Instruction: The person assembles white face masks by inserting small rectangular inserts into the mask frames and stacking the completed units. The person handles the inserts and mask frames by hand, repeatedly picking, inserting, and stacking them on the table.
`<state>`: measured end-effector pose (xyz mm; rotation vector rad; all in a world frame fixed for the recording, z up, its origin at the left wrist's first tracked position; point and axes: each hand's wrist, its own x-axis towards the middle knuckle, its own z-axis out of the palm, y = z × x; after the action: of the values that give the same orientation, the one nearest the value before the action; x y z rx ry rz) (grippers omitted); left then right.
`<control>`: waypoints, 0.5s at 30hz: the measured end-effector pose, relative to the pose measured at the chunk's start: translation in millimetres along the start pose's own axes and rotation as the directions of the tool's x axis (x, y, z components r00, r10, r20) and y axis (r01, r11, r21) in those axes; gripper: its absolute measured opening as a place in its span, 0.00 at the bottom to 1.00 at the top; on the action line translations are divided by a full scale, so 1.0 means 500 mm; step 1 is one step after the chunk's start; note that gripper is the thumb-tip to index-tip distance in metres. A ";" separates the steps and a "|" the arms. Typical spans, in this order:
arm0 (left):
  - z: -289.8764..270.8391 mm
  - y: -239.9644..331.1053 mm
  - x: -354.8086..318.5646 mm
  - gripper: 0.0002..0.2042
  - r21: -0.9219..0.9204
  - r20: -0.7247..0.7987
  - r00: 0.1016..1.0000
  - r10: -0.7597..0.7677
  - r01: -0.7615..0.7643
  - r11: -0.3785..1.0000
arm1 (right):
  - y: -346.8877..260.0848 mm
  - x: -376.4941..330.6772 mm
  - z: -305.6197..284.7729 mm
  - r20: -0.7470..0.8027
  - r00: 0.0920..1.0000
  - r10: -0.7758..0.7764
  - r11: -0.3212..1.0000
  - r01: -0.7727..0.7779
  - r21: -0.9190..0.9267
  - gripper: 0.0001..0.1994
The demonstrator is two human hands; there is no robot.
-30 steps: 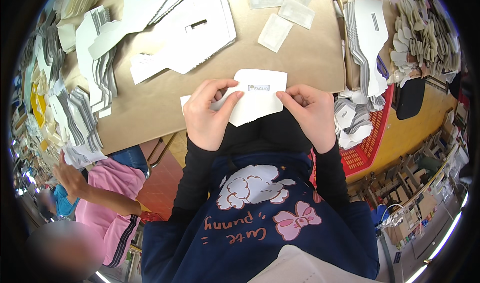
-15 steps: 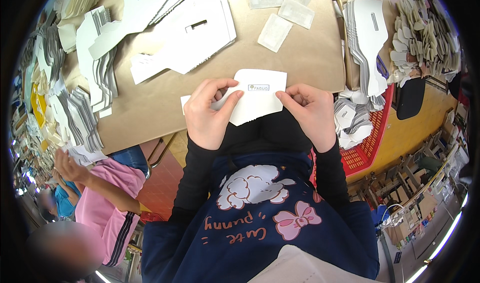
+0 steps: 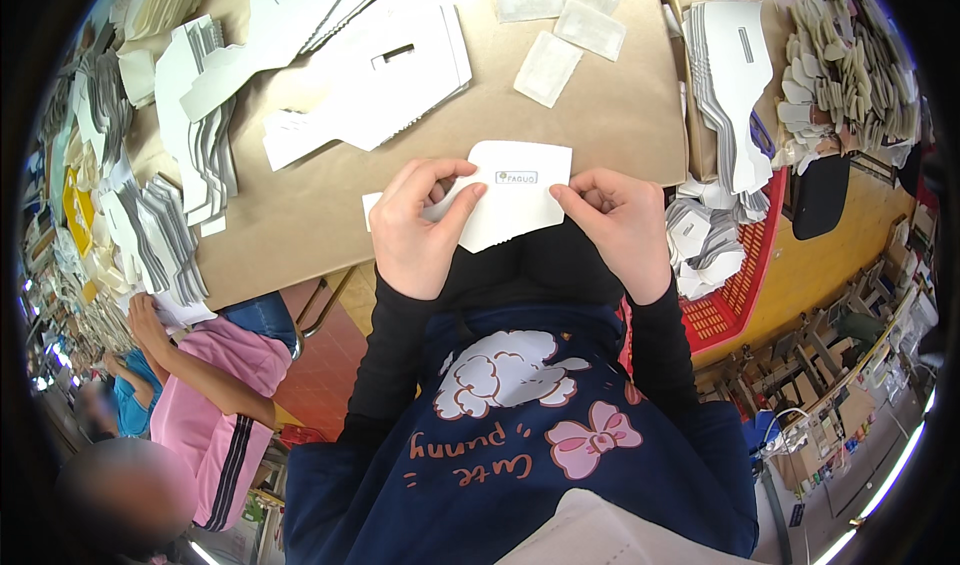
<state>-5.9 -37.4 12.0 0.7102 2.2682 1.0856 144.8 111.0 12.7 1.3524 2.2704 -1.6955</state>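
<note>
A white cut piece (image 3: 512,205) with a small printed label near its middle is held up at the table's front edge. My left hand (image 3: 418,227) grips its left side, thumb in front and fingers curled behind. At its right edge, my right hand (image 3: 622,223) pinches it between thumb and bent fingers. A narrow end of the white piece shows to the left of my left hand. Just beyond, a stack of white cut pieces (image 3: 345,110) with a slot-shaped opening in the top one lies on the brown-covered table (image 3: 620,115).
Several translucent rectangular sheets (image 3: 548,69) lie at the far middle. More white stacks (image 3: 200,135) fill the left side, and another stack (image 3: 730,75) stands at right. A red crate (image 3: 745,275) holds pieces beside my right arm. A co-worker in pink (image 3: 225,375) sits at left.
My hands and the held piece stay almost still. At left, the co-worker's hands have lowered toward the white pieces in front of them.
</note>
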 end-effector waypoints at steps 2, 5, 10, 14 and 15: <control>0.000 0.000 0.000 0.09 -0.001 0.000 1.000 0.003 -0.003 1.000 | 0.000 0.000 0.000 0.000 1.000 -0.001 1.000 0.001 -0.001 0.10; 0.001 0.000 0.000 0.09 -0.001 -0.001 1.000 0.004 -0.004 1.000 | 0.000 0.001 0.000 0.002 1.000 -0.001 1.000 0.001 0.003 0.10; 0.000 0.000 0.001 0.09 0.007 0.002 1.000 0.002 -0.002 1.000 | -0.002 0.002 -0.002 0.014 1.000 -0.004 1.000 0.004 -0.001 0.09; 0.001 0.000 0.000 0.09 -0.002 0.001 1.000 0.003 -0.003 1.000 | -0.001 0.005 -0.003 0.027 1.000 -0.004 0.999 0.005 -0.034 0.10; 0.001 0.000 0.001 0.09 -0.003 0.000 1.000 0.004 -0.004 1.000 | 0.000 0.006 -0.004 0.032 0.999 0.003 0.999 -0.002 -0.046 0.10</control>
<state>-5.7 -36.8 11.6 0.7132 2.2655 1.0910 143.8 114.4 12.0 1.3090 2.2753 -1.6408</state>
